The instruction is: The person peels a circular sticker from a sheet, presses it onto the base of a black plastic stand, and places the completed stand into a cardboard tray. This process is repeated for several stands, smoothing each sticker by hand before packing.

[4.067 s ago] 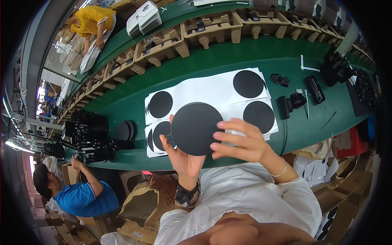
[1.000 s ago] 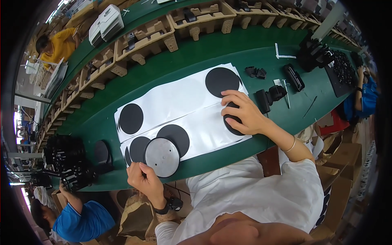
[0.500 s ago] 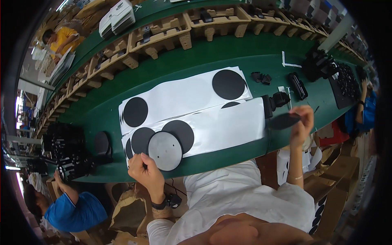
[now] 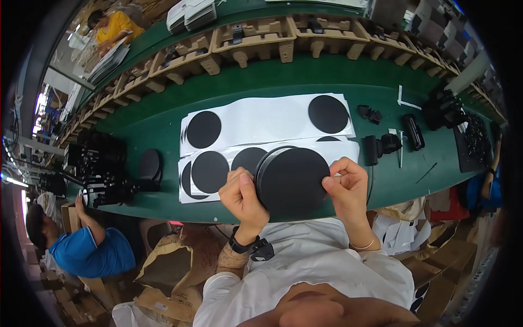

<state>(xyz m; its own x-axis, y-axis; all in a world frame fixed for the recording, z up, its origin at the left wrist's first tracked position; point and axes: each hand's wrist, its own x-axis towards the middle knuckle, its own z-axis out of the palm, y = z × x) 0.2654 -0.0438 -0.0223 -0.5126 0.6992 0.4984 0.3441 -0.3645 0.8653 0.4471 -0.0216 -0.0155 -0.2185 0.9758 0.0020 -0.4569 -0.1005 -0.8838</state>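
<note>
My left hand (image 4: 244, 200) is closed on the left rim of a round base plate (image 4: 263, 168), held up over the front edge of the table. A thin black round pad (image 4: 297, 182) lies across the plate's face and hides most of it. My right hand (image 4: 348, 189) pinches the pad's right edge between thumb and fingers. Whether the pad touches the plate all over, I cannot tell. Behind them, white backing sheets (image 4: 267, 121) carry more black round pads, one at the far left (image 4: 204, 129) and one at the far right (image 4: 328, 114).
Black bracket parts (image 4: 389, 143) and a dark clamp-like piece (image 4: 414, 132) lie to the right. A stack of black parts (image 4: 95, 163) and a black round base (image 4: 149, 165) stand left. Cardboard trays (image 4: 253, 38) line the back. A person in blue (image 4: 95, 248) works at left.
My right hand has brought the black pad from the right over to the plate. My left hand has raised the plate and shifted right, and the view has turned somewhat.
</note>
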